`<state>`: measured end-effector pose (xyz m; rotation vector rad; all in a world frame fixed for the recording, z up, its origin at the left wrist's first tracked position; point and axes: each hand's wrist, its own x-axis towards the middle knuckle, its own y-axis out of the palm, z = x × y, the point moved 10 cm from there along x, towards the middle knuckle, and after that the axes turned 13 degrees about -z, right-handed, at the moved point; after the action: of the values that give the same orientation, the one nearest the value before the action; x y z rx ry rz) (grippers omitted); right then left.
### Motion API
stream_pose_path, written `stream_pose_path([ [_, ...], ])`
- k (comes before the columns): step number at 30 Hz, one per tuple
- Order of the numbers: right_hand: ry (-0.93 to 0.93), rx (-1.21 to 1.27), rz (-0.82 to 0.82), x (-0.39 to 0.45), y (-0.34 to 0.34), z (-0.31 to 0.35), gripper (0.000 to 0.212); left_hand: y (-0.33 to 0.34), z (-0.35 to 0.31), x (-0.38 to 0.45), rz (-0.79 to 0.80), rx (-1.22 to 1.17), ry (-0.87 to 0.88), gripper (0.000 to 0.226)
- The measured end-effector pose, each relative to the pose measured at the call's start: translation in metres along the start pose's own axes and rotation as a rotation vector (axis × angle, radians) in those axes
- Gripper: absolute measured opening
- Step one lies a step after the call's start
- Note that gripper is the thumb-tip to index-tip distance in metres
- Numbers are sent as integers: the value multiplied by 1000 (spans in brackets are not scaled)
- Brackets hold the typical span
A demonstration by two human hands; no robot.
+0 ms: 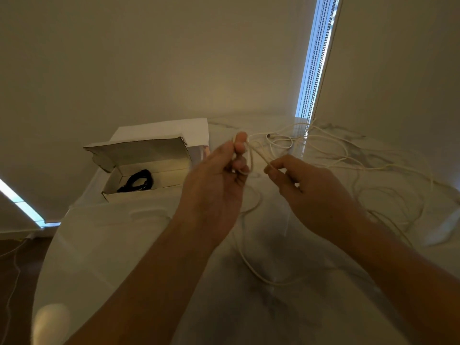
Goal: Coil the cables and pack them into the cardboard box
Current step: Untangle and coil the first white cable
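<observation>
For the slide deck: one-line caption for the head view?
Both hands, left hand and right hand, wind a white cable above the table; a coiled black cable lies in the open cardboard box.

Coiled cable (136, 181) inside box (129, 195)

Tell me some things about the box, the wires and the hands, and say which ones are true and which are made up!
1. A coiled black cable lies inside the cardboard box. True.
2. The box lid is closed. False: the lid stands open and the inside shows.
3. The left hand holds the white cable. True.
4. The right hand rests flat on the table. False: it is raised and pinches the white cable.
5. The whole white cable is already neatly coiled. False: most of it sprawls in loose loops over the table.
6. The box sits to the left of the hands. True.
</observation>
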<state>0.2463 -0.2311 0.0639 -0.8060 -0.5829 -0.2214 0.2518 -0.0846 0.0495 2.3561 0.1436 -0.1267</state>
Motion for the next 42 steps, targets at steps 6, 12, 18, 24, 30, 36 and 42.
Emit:
stream_pose_path([
  [6,-82,-77,133,-12,16,10,18,-24,-38,29,-104,115,243,24],
  [12,-315,-69,182,-25,15,51,23,-9,-38,11,-66,671,576,29],
  [18,-277,12,-52,-4,-22,47,12,10,-8,-11,147,1079,657,22],
  [24,-139,95,-164,12,-40,18,16,10,-4,-10,234,960,526,33],
  [30,-165,79,-169,15,-36,14,8,15,4,-15,282,1057,470,26],
  [36,-113,121,-134,17,-32,5,3,8,2,-10,273,937,422,25],
  [42,-39,105,-77,16,-23,-6,13,-3,3,0,199,549,166,28],
])
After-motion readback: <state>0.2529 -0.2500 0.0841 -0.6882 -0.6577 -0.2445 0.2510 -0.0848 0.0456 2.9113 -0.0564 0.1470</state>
